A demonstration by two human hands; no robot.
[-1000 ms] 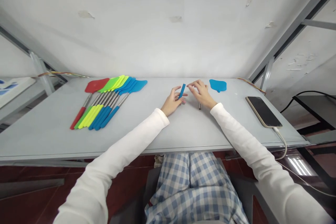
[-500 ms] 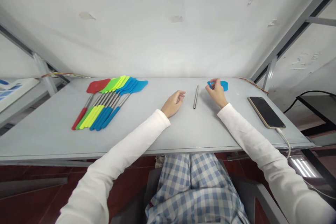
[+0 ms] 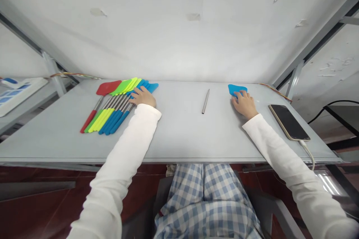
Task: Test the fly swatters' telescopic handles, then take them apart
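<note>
On the left of the table lies a fanned row of spatulas [image 3: 113,110] with red, green, yellow and blue heads and handles, joined by metal shafts. My left hand [image 3: 143,97] rests over the blue ones at the right of that row, fingers stretched across their shafts and the lower part of their heads. At the far right, my right hand [image 3: 244,104] has its fingers, somewhat apart, on the lower edge of a loose blue spatula head [image 3: 235,88]. Its fingertips partly cover that edge. A bare metal tube [image 3: 206,101] lies between my hands, touched by neither.
A phone [image 3: 289,122] with a white charging cable [image 3: 308,153] lies at the table's right. Thin wires [image 3: 276,92] run along the back edge by the wall. A white and blue power strip [image 3: 19,93] sits on the surface at far left.
My left hand has moved left from mid-table onto the blue spatulas. My right hand has shifted slightly right and nearer to me, from a pinch over the blue piece to its lower edge.
</note>
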